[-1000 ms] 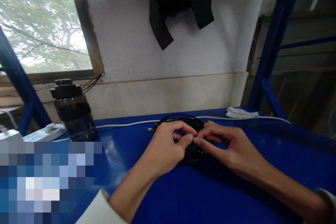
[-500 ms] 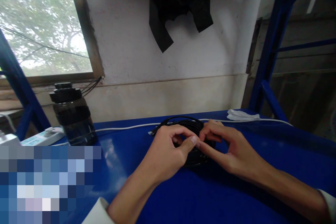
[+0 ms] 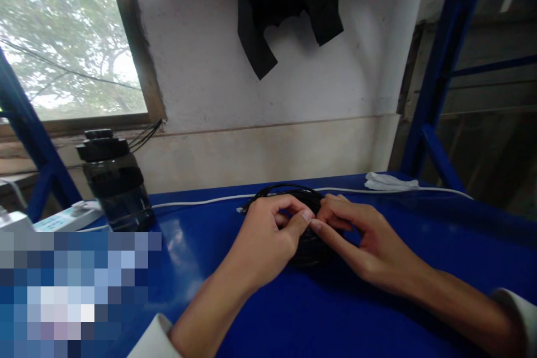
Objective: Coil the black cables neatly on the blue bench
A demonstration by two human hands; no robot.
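A coil of black cable point(image 3: 312, 254) lies on the blue tabletop point(image 3: 268, 319), partly covered by both hands. A small pale connector point(image 3: 240, 210) pokes out at its left edge. Over the coil's left part is my left hand point(image 3: 272, 240), thumb and forefinger pinched together; whatever is between them is too small to tell. My right hand point(image 3: 364, 240) is over the right part, fingers curled and thumb tip meeting the left fingertips. What the right fingers grip is hidden.
On the left are a dark water bottle point(image 3: 117, 184) and a white power strip point(image 3: 69, 215). A white cord point(image 3: 201, 201) runs along the back edge, past a crumpled white cloth point(image 3: 390, 182). Blue posts point(image 3: 438, 72) rise on both sides.
The fingertips of both hands have shifted slightly while staying together above the coil. The camera view has moved a little.
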